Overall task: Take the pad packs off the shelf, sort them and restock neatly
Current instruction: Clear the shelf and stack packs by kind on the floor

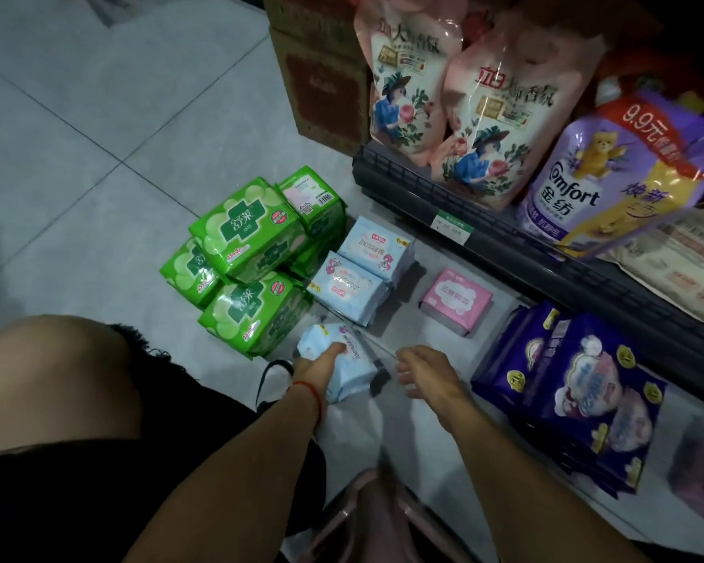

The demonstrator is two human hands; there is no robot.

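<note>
My left hand (316, 365) grips a light blue pad pack (344, 369) low over the floor, thumb across its top. Just to the right, my right hand (421, 373) hovers with loosely bent fingers and holds nothing. Several green pad packs (246, 233) are piled on the tiled floor beyond my left hand. Two light blue packs (354, 284) lie beside them. A pink pack (456, 300) lies alone on the pale bottom shelf (407, 339). Dark purple packs (561, 384) stand in a row at the right of that shelf.
A dark upper shelf edge (444, 197) carries pink refill pouches (500, 111) and a purple Comfort pouch (610, 172). Cardboard boxes (322, 75) stand behind on the floor. My knee (58, 379) is at the left and a shoe (275, 377) is under my left wrist.
</note>
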